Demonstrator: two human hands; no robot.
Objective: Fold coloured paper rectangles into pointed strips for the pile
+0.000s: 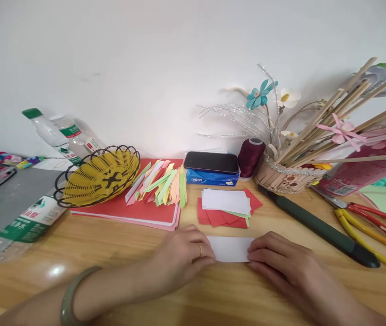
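A small white paper rectangle point(231, 249) lies just above the wooden table point(138, 253), pinched at both ends. My left hand point(188, 253) is closed on its left end, and a gold ring shows on one finger. At the right end, the fingers of my right hand point(281, 258) are closed on the paper too. Right behind it sits a loose stack of cut paper pieces, with a white piece point(226, 200) on top and red pieces point(207, 217) and light green ones beneath. The fingertips under the paper are hidden.
Behind stand a yellow woven basket point(103, 179), folded paper strips point(166, 183) on red sheets point(125, 216), a phone point(209, 162) on a blue tissue pack point(211, 177) and a thread spool point(251, 158). Rightward lie a dark green tool point(318, 222) and scissors point(366, 226); plastic bottles point(31, 217) are left.
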